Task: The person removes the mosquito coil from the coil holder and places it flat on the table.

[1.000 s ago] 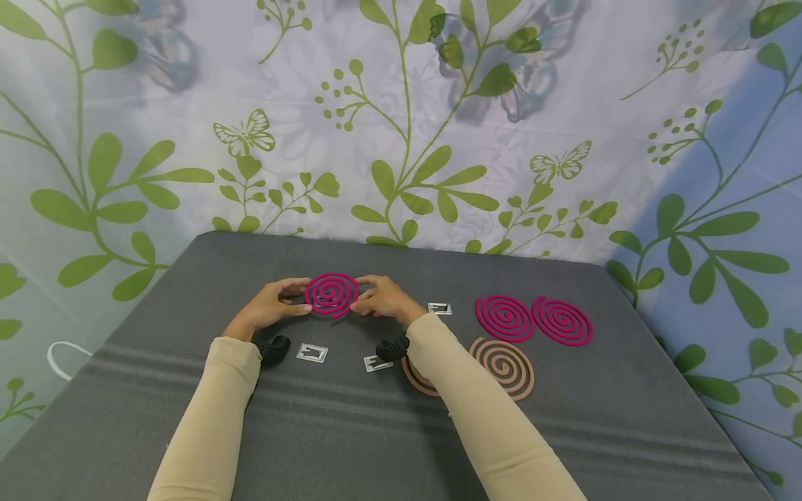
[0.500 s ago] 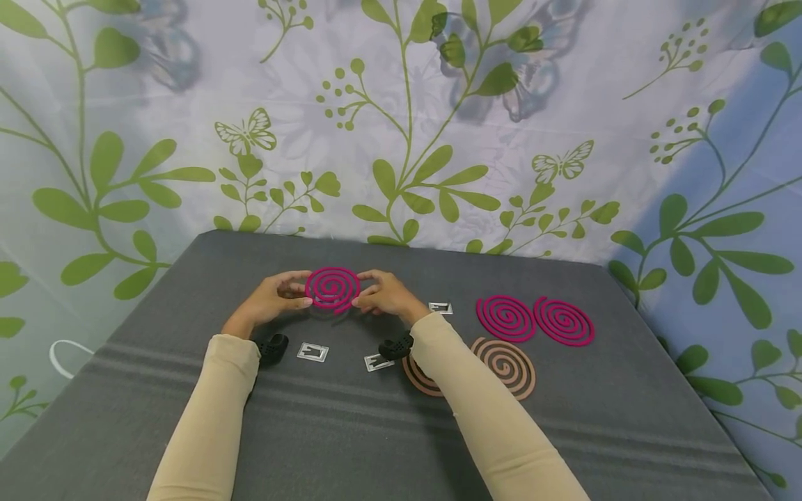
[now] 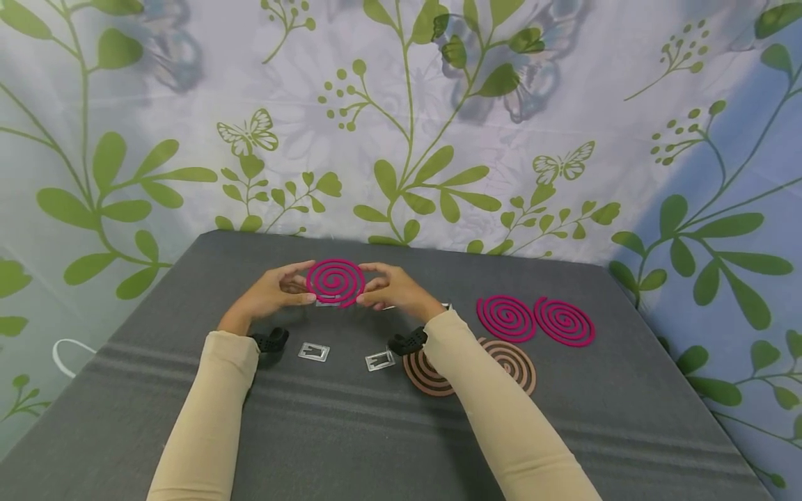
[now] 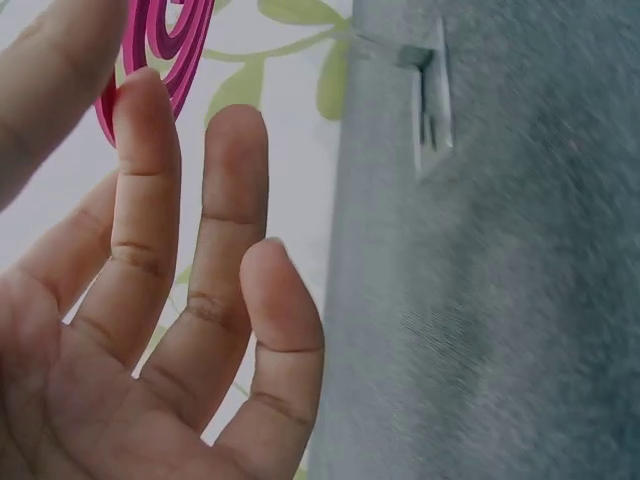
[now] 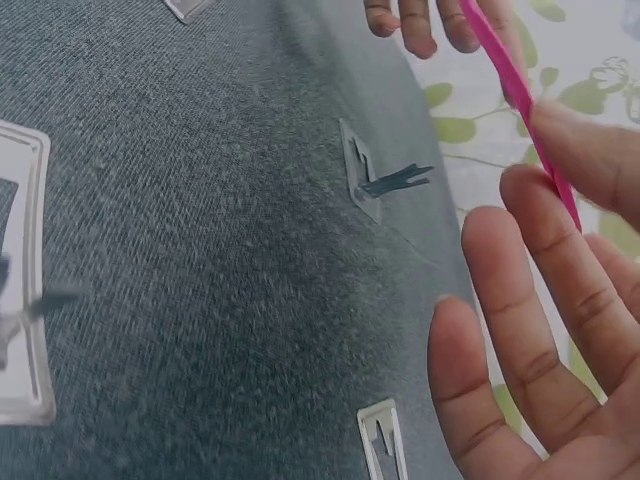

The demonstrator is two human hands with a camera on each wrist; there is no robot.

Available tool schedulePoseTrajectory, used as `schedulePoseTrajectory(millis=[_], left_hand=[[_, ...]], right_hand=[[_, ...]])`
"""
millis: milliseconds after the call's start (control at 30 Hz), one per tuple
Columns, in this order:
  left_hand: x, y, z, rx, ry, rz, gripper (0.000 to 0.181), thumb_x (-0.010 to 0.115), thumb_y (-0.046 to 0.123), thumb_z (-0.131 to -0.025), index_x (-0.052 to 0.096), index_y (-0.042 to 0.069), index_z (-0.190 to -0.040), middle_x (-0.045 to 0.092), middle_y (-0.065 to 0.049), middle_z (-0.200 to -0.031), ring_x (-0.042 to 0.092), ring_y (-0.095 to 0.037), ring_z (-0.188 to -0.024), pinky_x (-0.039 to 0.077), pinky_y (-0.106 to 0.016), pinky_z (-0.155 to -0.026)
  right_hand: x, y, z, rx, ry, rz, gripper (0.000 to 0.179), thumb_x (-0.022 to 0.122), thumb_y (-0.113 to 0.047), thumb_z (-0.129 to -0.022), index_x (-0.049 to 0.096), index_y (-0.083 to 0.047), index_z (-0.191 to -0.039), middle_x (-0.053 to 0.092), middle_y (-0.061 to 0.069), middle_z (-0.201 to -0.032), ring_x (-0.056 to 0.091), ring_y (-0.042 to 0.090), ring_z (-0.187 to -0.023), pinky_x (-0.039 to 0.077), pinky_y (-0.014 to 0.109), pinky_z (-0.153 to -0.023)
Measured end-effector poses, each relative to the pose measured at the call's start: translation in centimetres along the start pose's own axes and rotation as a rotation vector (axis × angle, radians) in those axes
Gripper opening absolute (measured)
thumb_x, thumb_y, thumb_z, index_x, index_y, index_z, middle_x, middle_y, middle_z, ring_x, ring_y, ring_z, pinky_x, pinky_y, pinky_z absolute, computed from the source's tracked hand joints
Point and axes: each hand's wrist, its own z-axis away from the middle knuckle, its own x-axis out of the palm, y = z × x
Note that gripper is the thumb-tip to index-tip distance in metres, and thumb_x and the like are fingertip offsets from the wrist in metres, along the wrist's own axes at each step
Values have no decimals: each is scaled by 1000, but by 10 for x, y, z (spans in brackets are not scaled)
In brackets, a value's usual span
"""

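Observation:
A pink mosquito coil is held up over the far left of the table. My left hand pinches its left edge between thumb and fingers. Across from it, my right hand pinches the right edge. Seen from the right wrist, the coil is thin and edge-on. Below the coil lies a metal coil stand, partly seen through its rings. Two more metal stands, one on the left and one on the right, lie nearer the front.
Two pink coils, one left and one right, lie at the table's right. Brown coils lie nearer, partly hidden by my right sleeve. Another stand shows behind that arm. A patterned cloth hangs behind the table.
Both hands have lifted the pink coil higher, and its face now shows more toward me. The stand under it has come into clearer view. The other coils have stayed put.

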Motion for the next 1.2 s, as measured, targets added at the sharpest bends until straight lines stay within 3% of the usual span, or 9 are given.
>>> schedulePoseTrajectory(millis=[133,300,400,567,833,1000,1200], left_hand=[[2,8,-2,2,-44,46,82,79,1,-99,34,-4,-167,72,-21,-120,70,-37,-116,59,-49,-97],[6,18,-4,1,-71,114,85,80,-2,-96,34,-2,-167,75,-11,-111,74,-22,-106,61,-37,-93],[8,22,-5,8,-79,126,86,82,-3,-94,35,-2,-167,75,-10,-108,75,-21,-103,61,-31,-90],[10,31,-5,21,-100,122,87,83,-3,-93,35,-3,-166,75,-10,-105,76,-21,-100,61,-32,-89],[17,46,-3,50,-142,139,87,80,-6,-94,32,-4,-167,76,-7,-95,75,-16,-91,60,-30,-87],[22,55,-4,63,-171,129,88,78,-6,-95,29,-4,-168,78,-5,-90,76,-15,-87,59,-30,-87],[32,65,-5,70,-178,118,91,78,-2,-96,26,-1,-170,80,-7,-93,78,-22,-92,56,-31,-89]], right_hand=[[-5,1,5,-30,-10,14,79,82,0,-96,46,-11,-165,75,7,-105,70,19,-88,60,43,-89],[-10,2,12,-90,-25,-7,81,80,6,-94,42,-7,-166,74,4,-100,70,16,-84,58,54,-94],[-13,3,16,-119,-47,-30,83,78,8,-94,40,-5,-166,73,4,-97,71,16,-84,58,56,-94],[-19,2,22,-150,-79,-64,87,78,11,-92,39,-7,-167,72,3,-96,71,17,-85,57,51,-91],[-27,2,33,-199,-91,-104,89,77,14,-90,38,-5,-167,72,2,-95,66,14,-78,58,31,-84],[-33,0,43,-212,-82,-117,89,76,17,-90,37,-4,-167,71,1,-92,60,13,-74,56,30,-80],[-40,1,53,-218,-73,-123,89,75,17,-90,36,-4,-167,72,0,-91,70,13,-79,59,31,-83]])
